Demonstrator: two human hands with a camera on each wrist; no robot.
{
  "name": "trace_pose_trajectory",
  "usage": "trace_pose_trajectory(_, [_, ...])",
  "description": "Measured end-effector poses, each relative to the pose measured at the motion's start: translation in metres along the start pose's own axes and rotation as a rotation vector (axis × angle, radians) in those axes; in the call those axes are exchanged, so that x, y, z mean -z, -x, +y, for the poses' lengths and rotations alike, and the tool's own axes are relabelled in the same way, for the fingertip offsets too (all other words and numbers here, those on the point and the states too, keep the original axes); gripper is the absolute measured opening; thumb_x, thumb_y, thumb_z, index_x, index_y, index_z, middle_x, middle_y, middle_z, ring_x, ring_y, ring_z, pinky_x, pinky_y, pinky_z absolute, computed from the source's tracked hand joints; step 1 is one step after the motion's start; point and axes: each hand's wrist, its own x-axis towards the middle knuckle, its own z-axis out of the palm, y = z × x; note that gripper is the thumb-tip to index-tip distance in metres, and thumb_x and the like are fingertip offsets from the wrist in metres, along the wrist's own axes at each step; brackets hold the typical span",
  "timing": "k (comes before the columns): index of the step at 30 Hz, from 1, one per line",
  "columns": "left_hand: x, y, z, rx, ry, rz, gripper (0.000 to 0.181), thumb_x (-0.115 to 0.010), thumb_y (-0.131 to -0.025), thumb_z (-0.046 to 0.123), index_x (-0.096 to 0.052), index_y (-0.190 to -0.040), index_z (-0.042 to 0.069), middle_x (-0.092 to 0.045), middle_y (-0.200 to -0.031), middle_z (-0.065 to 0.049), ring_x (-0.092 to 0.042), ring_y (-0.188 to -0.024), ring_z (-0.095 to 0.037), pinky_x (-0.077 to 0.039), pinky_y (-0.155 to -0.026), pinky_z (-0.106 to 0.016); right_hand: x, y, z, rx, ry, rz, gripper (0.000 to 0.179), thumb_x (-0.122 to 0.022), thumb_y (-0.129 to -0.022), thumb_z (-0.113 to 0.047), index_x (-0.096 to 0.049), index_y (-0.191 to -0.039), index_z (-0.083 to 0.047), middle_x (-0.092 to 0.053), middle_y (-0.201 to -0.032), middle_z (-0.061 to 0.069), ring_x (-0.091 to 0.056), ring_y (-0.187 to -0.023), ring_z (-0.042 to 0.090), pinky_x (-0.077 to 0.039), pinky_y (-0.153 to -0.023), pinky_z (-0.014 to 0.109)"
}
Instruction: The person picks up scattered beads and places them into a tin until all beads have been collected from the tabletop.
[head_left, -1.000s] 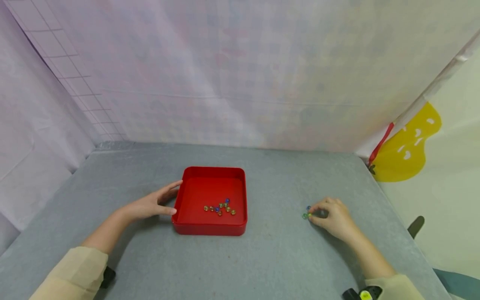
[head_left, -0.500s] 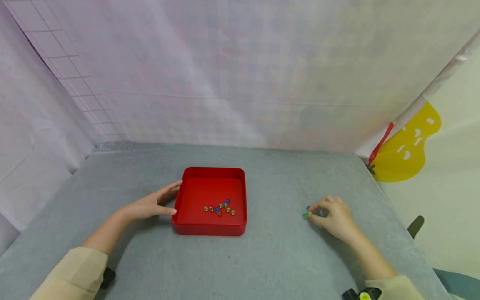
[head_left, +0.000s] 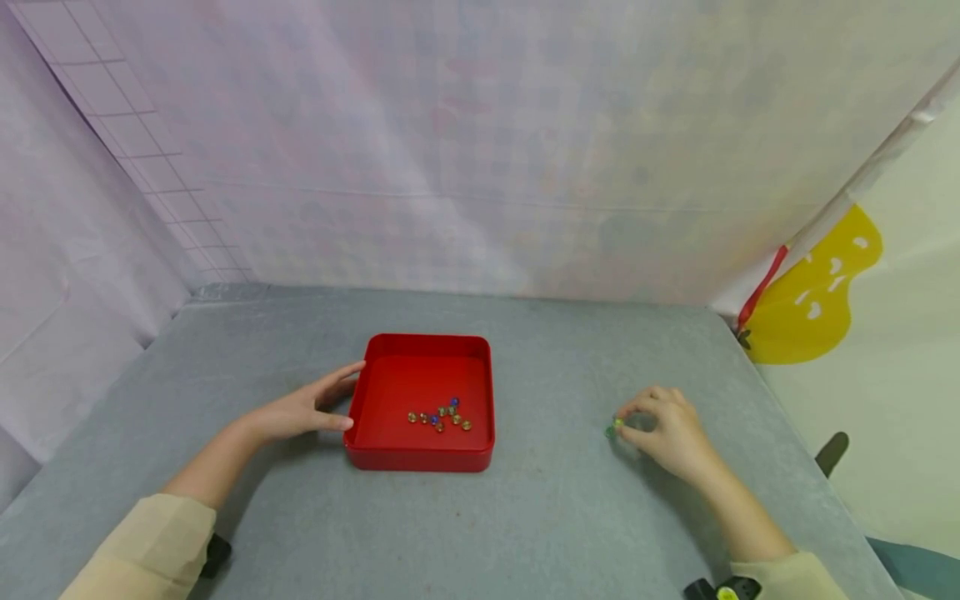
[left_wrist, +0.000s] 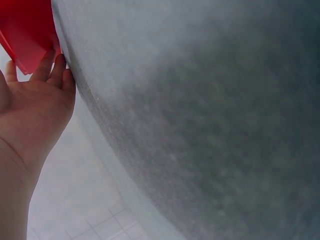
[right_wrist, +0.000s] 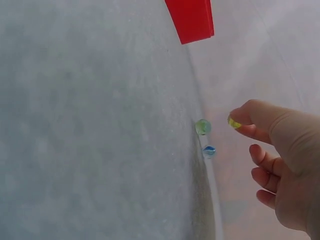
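My left hand (head_left: 311, 408) rests against the left wall of a square red tray (head_left: 422, 460), thumb and fingers spread along it. Several yellowish and blue glass marbles (head_left: 456, 419) lie on the tray floor. Out to the right, my right hand (head_left: 663, 433) pinches a yellow marble (right_wrist: 233, 122) between thumb and index finger, the other fingers loosely bent. Below it in the right wrist view, a green marble (right_wrist: 203, 127) and a blue marble (right_wrist: 209, 150) sit on the table. From the head view the blue one is hidden behind the fingers.
The grey table (head_left: 540, 517) carries the tray left of its middle. A pale patterned cloth (head_left: 480, 167) hangs along the back, and more cloth stands at both sides. A yellow printed shape (head_left: 817, 292) shows on the right-hand cloth.
My right hand has lifted slightly with the yellow marble in its pinch, away from the green and blue ones. The left hand and the tray have stayed put.
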Motion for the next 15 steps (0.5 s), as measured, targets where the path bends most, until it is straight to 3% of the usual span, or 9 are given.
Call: trace_pose_trajectory(15, [-0.001, 0.001, 0.004, 0.019, -0.001, 0.009, 0.083, -0.066, -0.091, 0.016, -0.012, -0.155, 0.012, -0.017, -0.155, -0.023, -0.013, -0.141, -0.042, -0.019, -0.106, -0.064, 0.0, -0.005, -0.016, 0.041, -0.023, 0.035, 0.016, -0.082, -0.073, -0.008, -0.072, -0.083, -0.016, -0.059, -0.086, 0.0, -0.047, -0.084, 0.021, -0.034, -0.072, 0.039])
